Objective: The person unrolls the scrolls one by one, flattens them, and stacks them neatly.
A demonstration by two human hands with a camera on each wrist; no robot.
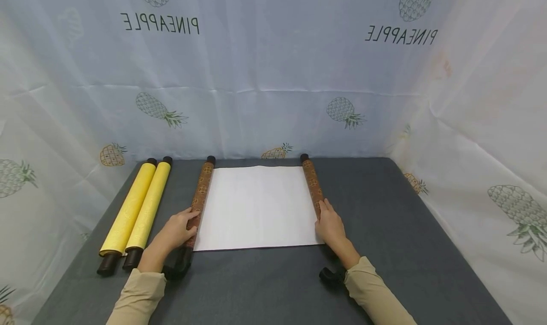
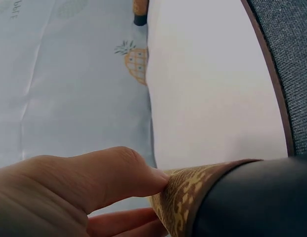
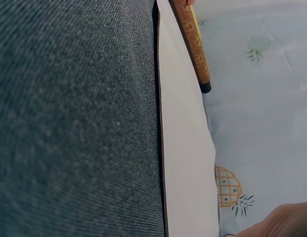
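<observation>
A scroll lies partly unrolled on the dark table, its white sheet (image 1: 258,206) stretched between two brown, gold-patterned rolls. My left hand (image 1: 173,232) grips the left roll (image 1: 202,185) near its front end. In the left wrist view the thumb (image 2: 138,175) presses on the patterned roll, close to its dark end. The right roll (image 1: 312,180) is held at its lower part by my right hand (image 1: 331,225), fingers along its outer side. Only a bit of the right hand (image 3: 284,222) shows in the right wrist view, beside the sheet's white surface (image 3: 185,163).
Two yellow rolled scrolls with dark end knobs, an outer one (image 1: 130,208) and an inner one (image 1: 149,204), lie side by side left of my left hand. A pineapple-print curtain (image 1: 265,69) surrounds the grey-black table (image 1: 265,287) at the back and sides.
</observation>
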